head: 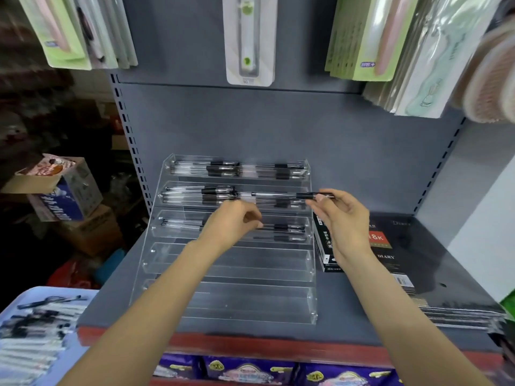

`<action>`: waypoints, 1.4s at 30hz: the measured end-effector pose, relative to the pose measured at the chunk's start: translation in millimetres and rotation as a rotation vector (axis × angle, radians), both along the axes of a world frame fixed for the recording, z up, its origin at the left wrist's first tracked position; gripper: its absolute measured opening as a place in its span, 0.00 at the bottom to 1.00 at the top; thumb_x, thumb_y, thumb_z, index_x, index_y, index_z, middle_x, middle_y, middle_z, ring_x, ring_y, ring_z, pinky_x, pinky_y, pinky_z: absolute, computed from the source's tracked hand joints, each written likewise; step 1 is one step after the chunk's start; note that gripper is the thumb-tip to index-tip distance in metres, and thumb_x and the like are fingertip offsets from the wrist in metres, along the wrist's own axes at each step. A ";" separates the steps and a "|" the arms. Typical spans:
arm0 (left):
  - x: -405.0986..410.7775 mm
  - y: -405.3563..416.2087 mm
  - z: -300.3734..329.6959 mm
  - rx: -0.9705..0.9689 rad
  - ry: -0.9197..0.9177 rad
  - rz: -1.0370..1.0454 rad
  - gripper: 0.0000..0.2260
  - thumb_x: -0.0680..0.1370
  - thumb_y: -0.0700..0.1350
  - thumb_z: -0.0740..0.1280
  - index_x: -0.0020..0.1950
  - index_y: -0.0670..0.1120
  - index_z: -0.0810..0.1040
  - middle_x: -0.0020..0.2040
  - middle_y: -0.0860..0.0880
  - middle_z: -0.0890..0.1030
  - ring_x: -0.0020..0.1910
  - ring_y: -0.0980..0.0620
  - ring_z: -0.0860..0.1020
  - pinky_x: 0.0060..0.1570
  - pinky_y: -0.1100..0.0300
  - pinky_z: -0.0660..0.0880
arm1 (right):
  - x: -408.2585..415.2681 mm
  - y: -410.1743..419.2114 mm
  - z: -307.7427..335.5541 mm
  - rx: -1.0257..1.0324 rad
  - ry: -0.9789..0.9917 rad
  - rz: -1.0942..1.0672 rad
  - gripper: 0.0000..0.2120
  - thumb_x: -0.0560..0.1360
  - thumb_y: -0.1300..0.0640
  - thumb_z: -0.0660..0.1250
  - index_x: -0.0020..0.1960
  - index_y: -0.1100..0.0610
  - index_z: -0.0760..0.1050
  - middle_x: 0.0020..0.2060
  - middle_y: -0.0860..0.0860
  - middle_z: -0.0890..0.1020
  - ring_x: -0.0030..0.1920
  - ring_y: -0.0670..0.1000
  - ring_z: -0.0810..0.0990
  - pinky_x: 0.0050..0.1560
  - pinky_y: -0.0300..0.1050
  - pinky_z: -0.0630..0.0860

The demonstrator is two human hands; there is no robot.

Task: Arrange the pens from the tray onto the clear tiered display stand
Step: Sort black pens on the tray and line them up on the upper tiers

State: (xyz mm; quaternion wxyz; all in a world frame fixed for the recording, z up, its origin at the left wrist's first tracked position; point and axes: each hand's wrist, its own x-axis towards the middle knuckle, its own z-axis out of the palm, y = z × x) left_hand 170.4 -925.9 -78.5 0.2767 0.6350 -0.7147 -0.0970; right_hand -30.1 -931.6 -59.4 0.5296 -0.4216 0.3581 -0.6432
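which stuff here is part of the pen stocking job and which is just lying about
Part of the job:
- clear tiered display stand
- pen pinched in the right hand
- left hand, at the third tier
- blue tray of pens

Just lying about:
- black diary notebooks
- black pen box
- hanging packaged goods
- cardboard boxes

Display stand (231,274) mid-shelf, pens (237,169) in upper tiers; tray (11,302) lower left, notebooks (404,260) right.

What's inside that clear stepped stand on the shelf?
The display stand holds black-capped pens lying flat in its top three tiers; the lower two look empty. The left hand covers part of the third tier.
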 end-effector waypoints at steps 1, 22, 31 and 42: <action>7.9 6.6 -1.3 -0.026 0.070 0.019 0.06 0.73 0.46 0.71 0.49 0.48 0.82 0.42 0.53 0.81 0.43 0.55 0.78 0.48 0.58 0.77 | 4.5 1.6 -1.3 0.008 0.013 0.011 0.05 0.74 0.69 0.66 0.49 0.63 0.77 0.42 0.58 0.82 0.45 0.53 0.84 0.47 0.37 0.80; 178.8 72.6 -23.1 0.086 0.406 0.100 0.20 0.76 0.40 0.68 0.67 0.43 0.72 0.64 0.46 0.76 0.64 0.53 0.73 0.55 0.72 0.64 | 157.8 33.3 -20.5 -0.176 1.010 -0.102 0.04 0.72 0.63 0.71 0.46 0.59 0.81 0.39 0.50 0.81 0.39 0.47 0.78 0.45 0.37 0.73; 184.3 65.9 -29.9 0.095 0.467 0.095 0.20 0.75 0.42 0.69 0.67 0.44 0.73 0.63 0.47 0.77 0.63 0.55 0.73 0.59 0.69 0.63 | 157.6 23.0 -10.9 -0.071 1.273 0.045 0.05 0.73 0.62 0.70 0.48 0.60 0.83 0.40 0.51 0.82 0.35 0.42 0.75 0.36 0.27 0.70; 180.1 73.5 -30.3 0.047 0.470 0.124 0.18 0.76 0.42 0.68 0.65 0.45 0.74 0.60 0.48 0.79 0.62 0.52 0.75 0.65 0.58 0.69 | 158.2 32.6 -13.5 -0.157 1.221 0.095 0.06 0.74 0.61 0.69 0.51 0.57 0.82 0.42 0.49 0.82 0.42 0.44 0.78 0.41 0.26 0.69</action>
